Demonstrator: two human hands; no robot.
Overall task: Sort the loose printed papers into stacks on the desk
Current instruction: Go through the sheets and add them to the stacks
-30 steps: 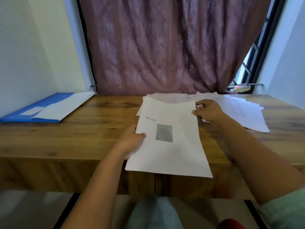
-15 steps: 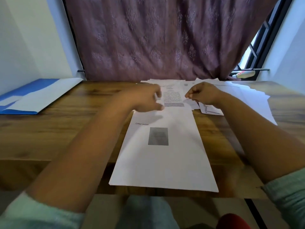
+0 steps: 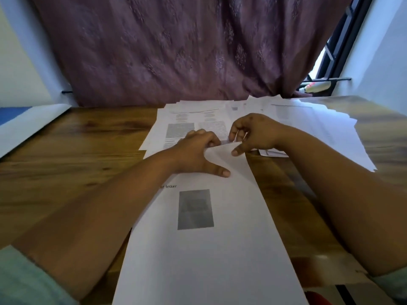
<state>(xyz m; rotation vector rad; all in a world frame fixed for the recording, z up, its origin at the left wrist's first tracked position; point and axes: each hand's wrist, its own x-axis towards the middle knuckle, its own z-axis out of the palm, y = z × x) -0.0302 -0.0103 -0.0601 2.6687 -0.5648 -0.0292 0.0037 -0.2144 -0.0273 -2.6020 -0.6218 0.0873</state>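
Observation:
A white sheet headed "letter" with a grey picture [image 3: 198, 249] lies flat on the wooden desk [image 3: 77, 155] and hangs over the near edge. My left hand [image 3: 196, 153] is at its top edge, fingers curled over the edge and thumb spread flat on the paper. My right hand [image 3: 255, 133] pinches the sheet's top right corner between thumb and fingers. Just behind the hands lies a page of dense printed text [image 3: 182, 126] on top of other sheets. A loose fan of white papers [image 3: 319, 128] spreads to the right.
A white sheet on a blue folder [image 3: 26, 126] sits at the far left of the desk. A mauve curtain [image 3: 176, 51] hangs behind, with a window frame [image 3: 334, 51] at the right and a small tube [image 3: 317, 86] on its sill.
The letter sheet went from held up in both hands to lying flat on the desk. Both hands moved to its top edge, and the view came closer.

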